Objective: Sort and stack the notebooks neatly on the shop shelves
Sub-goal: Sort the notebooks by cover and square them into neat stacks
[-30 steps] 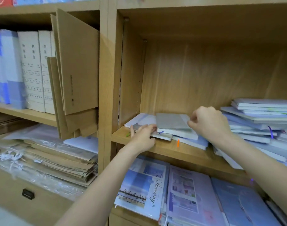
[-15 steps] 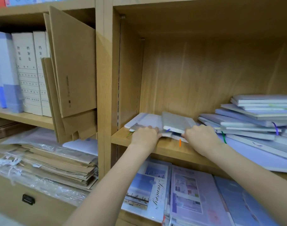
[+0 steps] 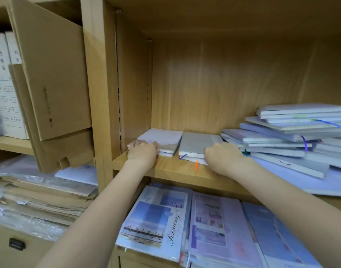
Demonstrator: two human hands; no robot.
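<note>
In the middle of the frame, two small stacks of notebooks lie flat and side by side on a wooden shelf, close to its front edge. The left stack has a pale lavender-white cover on top and sits against the left wall of the compartment. The left hand rests on the stack's near left corner, fingers curled over its edge and gripping it. The right stack has a grey cover on top, with a purple ribbon and an orange ribbon hanging from its front edge. The right hand is at that stack's near right corner, fingers bent down toward the edge; whether they actually clamp the books I cannot tell, since the back of the hand hides them.

At the right of the frame, on the same shelf, a loose pile of notebooks lies fanned and crooked, several with ribbon markers sticking out.

In the lower centre, on the shelf below, lie wrapped picture booklets. At the upper left, brown cardboard folders lean in the neighbouring compartment, beside white box files.
</note>
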